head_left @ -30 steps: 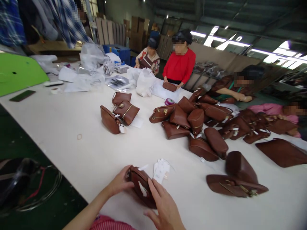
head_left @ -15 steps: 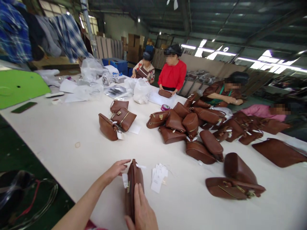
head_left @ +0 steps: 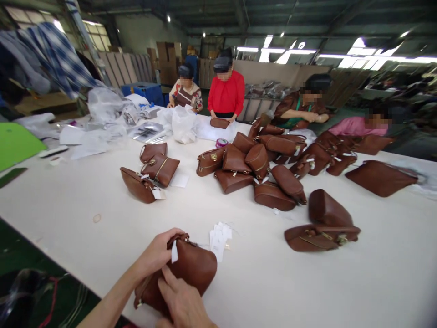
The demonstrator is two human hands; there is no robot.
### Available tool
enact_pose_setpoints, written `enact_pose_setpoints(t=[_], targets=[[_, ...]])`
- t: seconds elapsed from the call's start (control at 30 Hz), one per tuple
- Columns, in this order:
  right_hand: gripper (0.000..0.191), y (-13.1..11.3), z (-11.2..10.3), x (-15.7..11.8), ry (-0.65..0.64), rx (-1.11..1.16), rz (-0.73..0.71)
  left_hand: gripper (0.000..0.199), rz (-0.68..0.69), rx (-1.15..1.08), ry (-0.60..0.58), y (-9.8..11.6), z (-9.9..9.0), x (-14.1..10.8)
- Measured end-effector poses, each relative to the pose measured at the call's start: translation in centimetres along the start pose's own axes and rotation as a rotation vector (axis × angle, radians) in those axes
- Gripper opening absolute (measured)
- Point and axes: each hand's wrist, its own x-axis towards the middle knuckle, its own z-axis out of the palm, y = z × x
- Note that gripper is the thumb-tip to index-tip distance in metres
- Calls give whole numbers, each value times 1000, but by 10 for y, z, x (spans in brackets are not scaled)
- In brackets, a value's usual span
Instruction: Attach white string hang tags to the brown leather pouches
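A brown leather handbag [head_left: 196,266] lies tilted on the white table close to me, its smooth side turned up and to the right. My left hand [head_left: 159,249] grips its far end by the strap, where a small white tag hangs; some fingertips are hidden behind the leather. Across the near part of the bag rests my right hand [head_left: 184,298], fingers stretched out and touching the surface, thumb out of clear sight. Just beyond the bag is a small pile of white paper tags [head_left: 220,239].
Several brown handbags [head_left: 237,159] are heaped mid-table, with a smaller group [head_left: 160,168] at left and two bags [head_left: 322,237] at right. Clear plastic bags [head_left: 184,124] lie farther back. Several co-workers sit or stand along the far side, one in a red top [head_left: 226,93].
The handbag stood on edge and is now tipped over to the right, broad side up. My left hand has closed on its end; my right hand has shifted over its face. The view has turned right.
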Motion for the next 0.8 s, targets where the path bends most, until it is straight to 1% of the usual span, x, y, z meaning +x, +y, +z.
enact_pose_setpoints(t=[0.1, 0.17, 0.23, 0.3, 0.4, 0.5, 0.57, 0.63, 0.7, 0.73, 0.8], targets=[[45, 3, -12, 1, 75, 133, -75, 39, 1, 130, -33, 24, 4, 2], [41, 5, -18, 5, 97, 229, -120, 39, -2, 237, -29, 36, 5, 4], [41, 7, -21, 10, 99, 308, -157, 41, -3, 327, -27, 41, 4, 6], [43, 10, -21, 14, 85, 375, -198, 43, 6, 422, -32, 41, 0, 7], [50, 16, -17, 20, 47, 455, -242, 44, 21, 579, -47, 34, -8, 9], [53, 21, -12, 29, 26, 460, -241, 46, 54, 684, -67, 28, -17, 15], [52, 26, -11, 36, 33, 443, -240, 47, 57, 714, -67, 27, -19, 23], [54, 32, -10, 40, 66, 436, -245, 45, 44, 741, -87, 30, -14, 34], [58, 40, -7, 38, 114, 434, -246, 44, 41, 788, -138, 33, -4, 47], [58, 46, -5, 33, 133, 429, -246, 44, 50, 822, -163, 35, 3, 53], [55, 62, 2, 14, 179, 387, -229, 44, 74, 905, -187, 36, 18, 63]])
